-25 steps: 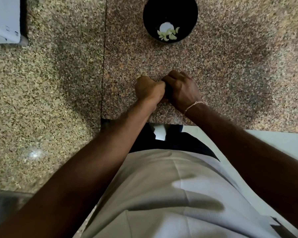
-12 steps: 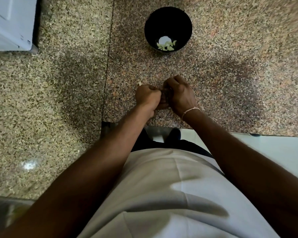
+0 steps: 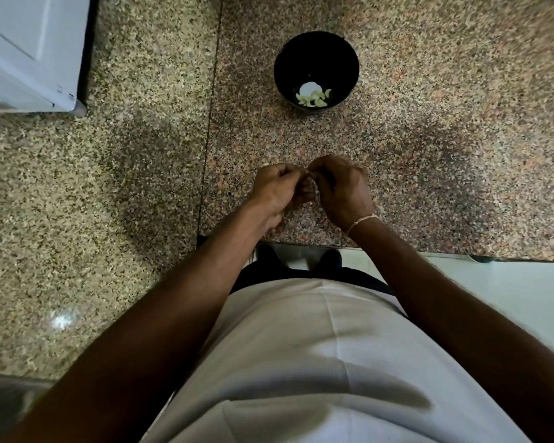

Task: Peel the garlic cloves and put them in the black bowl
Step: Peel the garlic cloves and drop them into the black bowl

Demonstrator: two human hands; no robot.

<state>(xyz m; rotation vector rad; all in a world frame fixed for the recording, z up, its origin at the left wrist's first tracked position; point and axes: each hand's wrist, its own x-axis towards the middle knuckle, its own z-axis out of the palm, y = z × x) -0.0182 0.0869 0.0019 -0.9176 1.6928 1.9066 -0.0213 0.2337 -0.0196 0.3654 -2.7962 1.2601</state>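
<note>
Hands meet over the counter point(image 3: 429, 155) edge: left hand point(image 3: 274, 190) and right hand point(image 3: 341, 190), fingers curled inward, likely pinching a clove between them; clove itself hidden. Bowl point(image 3: 349, 63) sits well beyond, peeled cloves point(image 3: 314, 99) inside, an easy forward reach for the drop.

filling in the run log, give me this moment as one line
stage: peeling | left hand and right hand: fingers curled together, clove between them hidden | black bowl: peeled cloves inside | surface: speckled counter
</note>
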